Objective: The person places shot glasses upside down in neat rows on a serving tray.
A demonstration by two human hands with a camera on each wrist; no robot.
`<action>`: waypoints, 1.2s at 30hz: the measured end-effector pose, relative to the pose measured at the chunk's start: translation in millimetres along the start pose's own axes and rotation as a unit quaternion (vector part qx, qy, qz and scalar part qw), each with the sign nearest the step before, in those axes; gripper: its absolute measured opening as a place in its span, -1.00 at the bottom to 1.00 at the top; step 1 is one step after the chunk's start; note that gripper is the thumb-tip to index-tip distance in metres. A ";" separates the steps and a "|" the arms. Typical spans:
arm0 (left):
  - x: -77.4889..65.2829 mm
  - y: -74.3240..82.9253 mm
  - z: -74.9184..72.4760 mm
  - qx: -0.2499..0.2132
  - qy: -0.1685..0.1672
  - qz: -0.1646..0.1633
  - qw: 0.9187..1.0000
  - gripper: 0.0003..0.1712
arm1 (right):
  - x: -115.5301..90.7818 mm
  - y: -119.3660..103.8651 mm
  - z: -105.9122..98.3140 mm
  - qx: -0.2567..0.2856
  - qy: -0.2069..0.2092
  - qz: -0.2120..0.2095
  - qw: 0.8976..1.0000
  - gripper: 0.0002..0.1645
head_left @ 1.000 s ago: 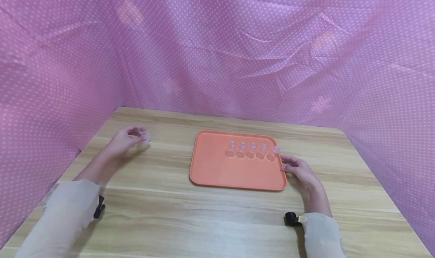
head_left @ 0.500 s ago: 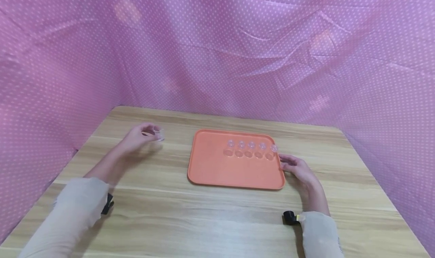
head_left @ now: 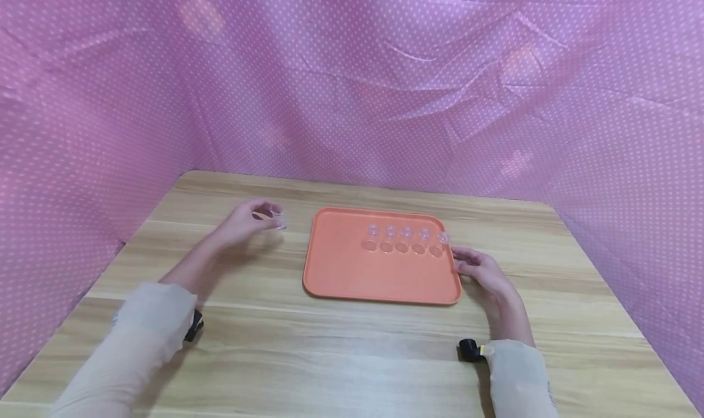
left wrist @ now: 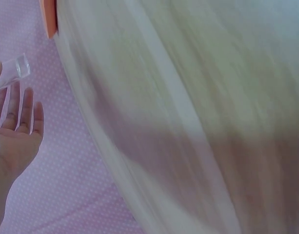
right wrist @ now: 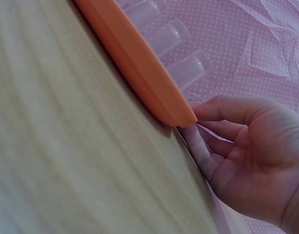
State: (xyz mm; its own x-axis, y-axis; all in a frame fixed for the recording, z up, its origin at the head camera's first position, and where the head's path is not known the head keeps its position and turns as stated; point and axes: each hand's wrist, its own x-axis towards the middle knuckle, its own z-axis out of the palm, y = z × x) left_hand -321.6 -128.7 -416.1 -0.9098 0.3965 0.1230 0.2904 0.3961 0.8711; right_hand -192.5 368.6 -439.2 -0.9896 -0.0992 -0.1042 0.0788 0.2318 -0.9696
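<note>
In the head view my left hand [head_left: 241,223] pinches a small clear shot glass [head_left: 278,219] between thumb and fingers, above the table left of the orange tray [head_left: 352,275]. The left wrist view catches that shot glass [left wrist: 23,66] at its left edge, with the lower fingers [left wrist: 26,109] spread out below it. On the tray, several similar clear glasses [head_left: 406,239] stand upright in a row toward the back right. My right hand [head_left: 485,274] holds the tray's right edge; in the right wrist view the tray corner [right wrist: 176,109] lies between its thumb and fingers.
A wood-grain table [head_left: 330,351] lies beneath everything. Pink polka-dot cloth [head_left: 352,100] hangs behind the table and along both sides. A black wrist camera [head_left: 469,350] sits by the right sleeve, and another [head_left: 194,326] by the left.
My left hand has carried the shot glass rightward across the table, closer to the tray. The right hand stays at the tray's edge; the row of glasses stands as before.
</note>
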 end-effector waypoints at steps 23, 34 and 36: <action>16.8 58.8 43.0 -0.025 -0.043 0.027 0.998 -0.61 | -1.2 -2.4 0.8 0.016 0.000 0.005 1.000 -0.43; 29.5 67.8 65.0 -0.001 -0.065 0.039 0.997 -0.62 | -1.5 -2.4 1.5 0.006 -0.001 0.002 1.000 -0.43; 31.2 69.9 68.4 0.001 -0.066 0.050 0.997 -0.62 | -1.7 -3.0 1.8 0.004 -0.001 0.002 1.000 -0.44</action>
State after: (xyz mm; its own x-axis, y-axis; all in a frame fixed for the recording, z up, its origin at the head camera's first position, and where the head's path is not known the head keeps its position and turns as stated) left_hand -309.5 -31.9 -383.9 -0.8295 0.5391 0.1457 0.3782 0.3505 0.8568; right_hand -190.8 366.3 -436.4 -0.9890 -0.1000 -0.1091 0.0845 0.2240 -0.9709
